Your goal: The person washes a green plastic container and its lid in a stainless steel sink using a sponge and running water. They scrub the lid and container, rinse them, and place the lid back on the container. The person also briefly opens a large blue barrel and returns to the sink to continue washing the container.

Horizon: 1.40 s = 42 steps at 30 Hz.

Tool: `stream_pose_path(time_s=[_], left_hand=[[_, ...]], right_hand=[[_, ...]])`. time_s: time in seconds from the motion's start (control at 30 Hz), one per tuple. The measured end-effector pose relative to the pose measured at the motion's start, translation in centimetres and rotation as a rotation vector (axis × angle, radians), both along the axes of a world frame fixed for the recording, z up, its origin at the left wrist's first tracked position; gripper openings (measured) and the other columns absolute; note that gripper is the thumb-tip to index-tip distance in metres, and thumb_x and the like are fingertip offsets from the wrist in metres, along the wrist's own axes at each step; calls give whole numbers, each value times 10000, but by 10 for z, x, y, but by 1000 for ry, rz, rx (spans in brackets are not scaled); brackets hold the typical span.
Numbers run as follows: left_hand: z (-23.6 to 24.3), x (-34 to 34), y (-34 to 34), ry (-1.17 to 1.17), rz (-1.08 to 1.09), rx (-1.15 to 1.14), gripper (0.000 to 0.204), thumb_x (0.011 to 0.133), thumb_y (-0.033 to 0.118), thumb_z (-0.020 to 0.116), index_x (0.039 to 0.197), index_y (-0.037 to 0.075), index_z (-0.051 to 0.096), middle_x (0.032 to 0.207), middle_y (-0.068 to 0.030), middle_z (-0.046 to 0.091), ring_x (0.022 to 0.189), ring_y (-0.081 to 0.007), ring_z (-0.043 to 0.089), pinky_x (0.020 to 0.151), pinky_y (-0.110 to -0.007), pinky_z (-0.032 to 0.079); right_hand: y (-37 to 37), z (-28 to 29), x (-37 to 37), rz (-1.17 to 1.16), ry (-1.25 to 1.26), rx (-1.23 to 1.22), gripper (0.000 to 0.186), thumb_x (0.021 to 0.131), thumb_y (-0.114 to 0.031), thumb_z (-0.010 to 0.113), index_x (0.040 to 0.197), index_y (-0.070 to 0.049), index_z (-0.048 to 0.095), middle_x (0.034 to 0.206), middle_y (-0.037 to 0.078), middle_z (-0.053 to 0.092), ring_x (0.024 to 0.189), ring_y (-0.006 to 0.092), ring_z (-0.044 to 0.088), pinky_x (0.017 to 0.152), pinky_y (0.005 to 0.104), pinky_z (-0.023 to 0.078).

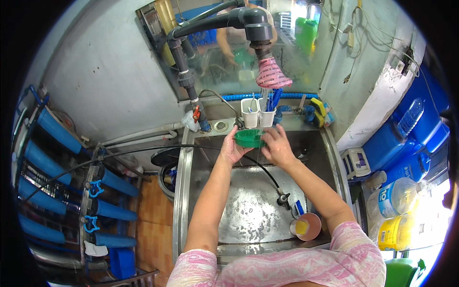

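Observation:
A small round green plastic basket [247,138] is held above the far side of the metal sink [244,184], below a thin stream of falling water. My left hand [232,147] grips its left side, thumb up along the rim and fingers underneath. At its right edge is my right hand [277,147], its bent fingers closed over the rim and slightly blurred. Overhead, the water comes from a grey pipe [258,31] whose outlet is wrapped in pink printed material [272,75].
Behind the basket stand two white holders [249,113] with blue-handled items. A black hose [248,159] crosses into the sink, ending in a valve [283,200]. A pinkish bowl [308,226] sits at the sink's near right. Blue cylinders [117,182] line the left; bottles [394,197] stand right.

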State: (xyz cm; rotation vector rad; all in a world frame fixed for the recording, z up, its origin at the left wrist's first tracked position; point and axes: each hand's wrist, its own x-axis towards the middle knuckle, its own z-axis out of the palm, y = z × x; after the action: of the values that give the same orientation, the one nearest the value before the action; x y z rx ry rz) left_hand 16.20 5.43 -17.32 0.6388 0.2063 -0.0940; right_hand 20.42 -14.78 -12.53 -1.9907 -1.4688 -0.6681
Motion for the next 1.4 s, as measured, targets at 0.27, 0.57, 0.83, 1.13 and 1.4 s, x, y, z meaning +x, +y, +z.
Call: stream_pose_path(time_s=[0.27,0.57,0.83,1.13,1.4], left_hand=[[-12,7,65,316,177,321,526,907,453,544,1207,22,514,1129,-182,624,1000,-291,625,805,-388,517],[-19,20,118,381,401,256,273,899,319,543,1011,71,562,1084,-154,649,964,-288,640,771,-383,502],[-5,33,152,370,610,85,734,807,642,564,1188,25,454,1156,-136,595,1040,-288,595,867,-401,459],[-13,48,185,450,621,118,667,694,592,748,989,51,493,932,-57,628,884,-241,638,792,-366,497],[-16,45,178,473,756,609,454,761,461,761,871,61,579,808,-17,618,693,-162,617,620,-292,497]], right_hand=[[-3,2,-2,-5,126,13,310,641,24,649,929,2,536,1238,184,535,1086,378,559,904,415,496],[2,-14,-9,26,157,16,319,656,12,643,949,11,516,1226,215,560,1081,375,575,894,420,509],[8,19,-21,-30,648,52,357,685,-91,717,989,-17,545,1056,203,619,884,339,630,732,405,498],[5,-10,-19,169,1103,354,435,717,-136,714,1125,-34,603,999,150,660,927,238,642,799,344,499],[-52,-158,-113,-63,1267,-680,397,598,-181,697,970,-44,700,877,221,676,884,338,658,774,401,523]])
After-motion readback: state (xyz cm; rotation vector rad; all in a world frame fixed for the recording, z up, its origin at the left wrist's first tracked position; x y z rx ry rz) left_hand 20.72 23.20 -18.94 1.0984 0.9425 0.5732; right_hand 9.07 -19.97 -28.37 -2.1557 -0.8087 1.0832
